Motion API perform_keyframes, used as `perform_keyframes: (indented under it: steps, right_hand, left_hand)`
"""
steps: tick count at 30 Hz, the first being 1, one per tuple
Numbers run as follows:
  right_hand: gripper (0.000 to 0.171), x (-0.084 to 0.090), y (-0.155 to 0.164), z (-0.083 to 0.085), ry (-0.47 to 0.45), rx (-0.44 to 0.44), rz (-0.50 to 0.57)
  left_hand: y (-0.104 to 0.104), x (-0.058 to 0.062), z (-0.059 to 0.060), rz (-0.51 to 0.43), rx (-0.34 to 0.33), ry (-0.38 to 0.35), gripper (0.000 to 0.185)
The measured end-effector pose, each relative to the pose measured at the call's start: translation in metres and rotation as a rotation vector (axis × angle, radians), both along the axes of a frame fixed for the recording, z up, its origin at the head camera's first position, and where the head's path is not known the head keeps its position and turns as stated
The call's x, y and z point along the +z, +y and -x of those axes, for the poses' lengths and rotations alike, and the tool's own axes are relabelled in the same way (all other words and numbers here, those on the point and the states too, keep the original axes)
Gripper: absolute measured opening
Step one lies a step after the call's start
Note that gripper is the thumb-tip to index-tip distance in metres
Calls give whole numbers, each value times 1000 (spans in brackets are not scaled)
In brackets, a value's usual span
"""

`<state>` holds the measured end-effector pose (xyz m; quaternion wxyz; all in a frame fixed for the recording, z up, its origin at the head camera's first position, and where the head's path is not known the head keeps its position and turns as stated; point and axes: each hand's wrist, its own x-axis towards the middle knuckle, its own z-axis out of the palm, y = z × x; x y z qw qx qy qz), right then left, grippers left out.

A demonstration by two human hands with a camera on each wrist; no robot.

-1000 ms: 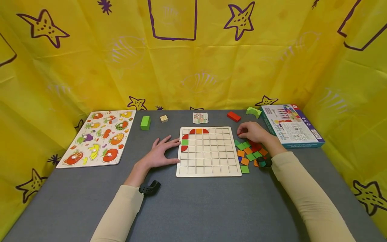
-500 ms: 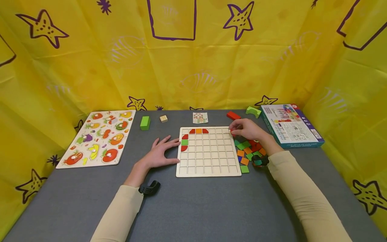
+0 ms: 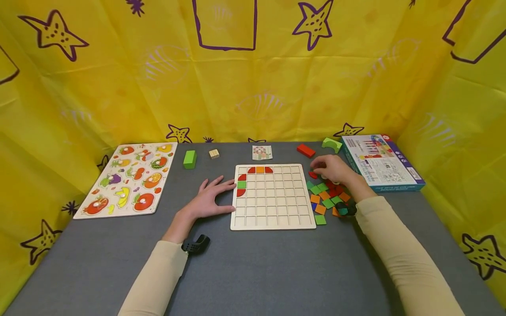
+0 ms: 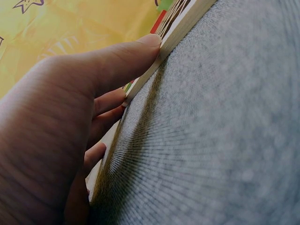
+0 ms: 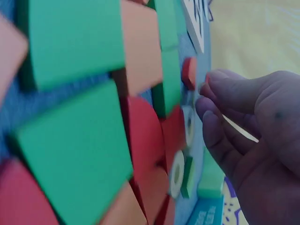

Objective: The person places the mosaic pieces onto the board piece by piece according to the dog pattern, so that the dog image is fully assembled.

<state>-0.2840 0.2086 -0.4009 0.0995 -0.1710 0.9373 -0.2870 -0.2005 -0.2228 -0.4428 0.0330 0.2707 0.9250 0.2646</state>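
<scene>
fruit puzzle (image 3: 130, 182) at left, red block (image 3: 306, 150) near a green arch (image 3: 332, 144)

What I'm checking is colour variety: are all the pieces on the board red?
No, among the red pieces on the board sit one orange piece and one green piece.

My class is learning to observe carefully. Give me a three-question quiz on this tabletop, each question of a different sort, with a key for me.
1. Multiple choice: what does the left hand touch?
A) the fruit puzzle
B) the grid board
C) the box

2. True or false: on the grid board, the green square lies between two red pieces.

3. Fill in the colour: the right hand has a ____ tile at its fingertips.

Key
1. B
2. True
3. red
</scene>
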Motion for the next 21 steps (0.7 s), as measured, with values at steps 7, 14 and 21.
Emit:
perform_keyframes:
  steps: [7, 14, 21]
  right_hand:
    - [23, 6, 14, -2, -1, 12, -21]
    - [26, 7, 20, -4, -41, 27, -142]
    - [17, 3, 22, -5, -33, 22, -122]
  left_hand:
    - [-2, 0, 0, -7, 2, 8, 76]
    - [-3, -1, 1, 0, 2, 11, 76]
    - [-1, -1, 1, -7, -1, 2, 76]
